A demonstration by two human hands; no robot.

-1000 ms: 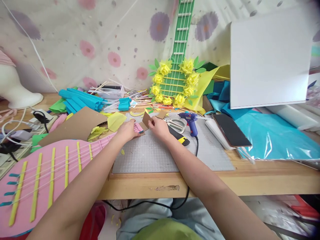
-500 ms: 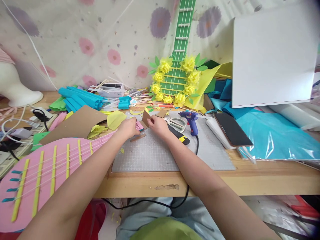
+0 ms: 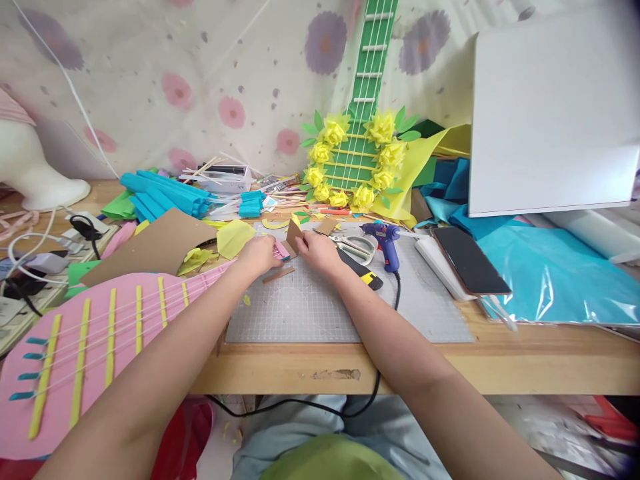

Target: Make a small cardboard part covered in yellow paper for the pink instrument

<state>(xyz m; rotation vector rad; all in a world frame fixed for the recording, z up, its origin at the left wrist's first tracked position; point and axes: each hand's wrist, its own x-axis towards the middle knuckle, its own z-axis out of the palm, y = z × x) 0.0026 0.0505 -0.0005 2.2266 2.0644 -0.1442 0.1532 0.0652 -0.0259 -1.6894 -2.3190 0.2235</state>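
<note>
My left hand [image 3: 261,255] is closed around the far end of the neck of a pink paper guitar [image 3: 100,347], which has yellow bars and white strings. The guitar's body slants down to the lower left, partly behind my left forearm. Between the fingers of my right hand [image 3: 320,251], a small brown cardboard piece [image 3: 293,235] stands upright, close to the neck's end. Whether the two touch, I cannot tell. Just below lies a narrow cardboard strip [image 3: 278,275] on the grey cutting mat [image 3: 300,310]. Scissors [image 3: 363,250] and a yellow-and-black cutter [image 3: 367,275] rest beyond my right hand.
A blue glue gun [image 3: 385,243] stands on the mat, its cord hanging over the table edge. Right of it is a black phone [image 3: 470,261]. A green guitar with yellow flowers [image 3: 353,160] leans at the back. Brown cardboard [image 3: 155,247] and blue paper rolls [image 3: 167,193] lie left.
The whole view has shifted slightly, so things sit a little further right. Both hands keep nearly the same pose and hold the same things.
</note>
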